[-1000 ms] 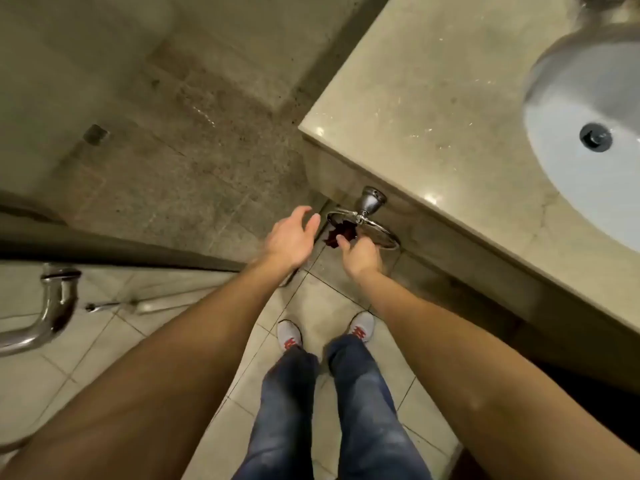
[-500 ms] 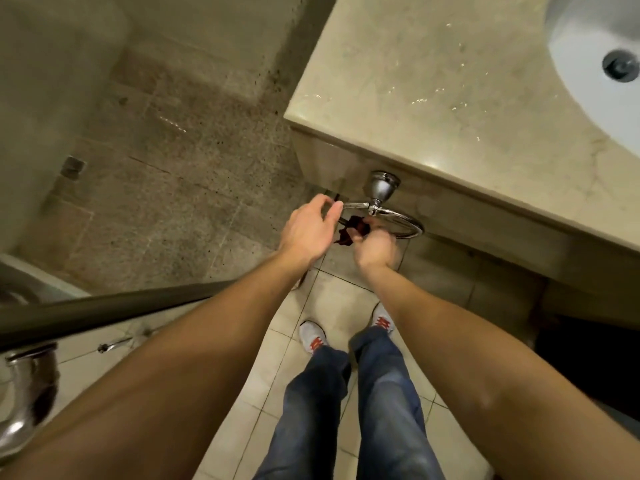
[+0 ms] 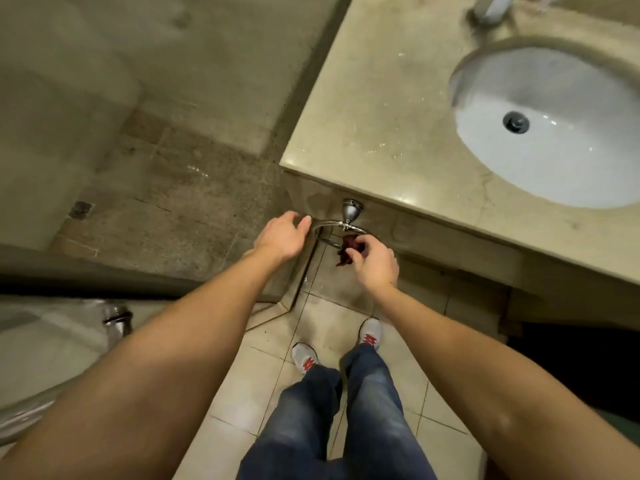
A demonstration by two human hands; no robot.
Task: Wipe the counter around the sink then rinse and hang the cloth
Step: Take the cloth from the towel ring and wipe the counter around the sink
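We see the dark red cloth (image 3: 347,251) bunched at the towel ring (image 3: 330,224) below the counter (image 3: 381,116) edge. It is partly hidden by the right hand (image 3: 375,268), whose fingertips pinch it. We cannot tell whether it passes through the ring. The left hand (image 3: 284,235) hovers just beside the ring, fingers loosely together. The sink (image 3: 554,140) is cut off at the right.

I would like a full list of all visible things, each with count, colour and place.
counter: one, beige, upper right
sink: one, white, set in the counter
sink drain: one, dark, in the sink
tap base: one, chrome, top edge
towel ring: one, chrome, on the counter's front
cloth: one, dark red, at the towel ring
floor tiles: many, beige, below
shoes: two, white with red, on the tiles
jeans: one pair, blue, bottom
left hand: one, fingers relaxed, beside the towel ring
right hand: one, pinches the cloth
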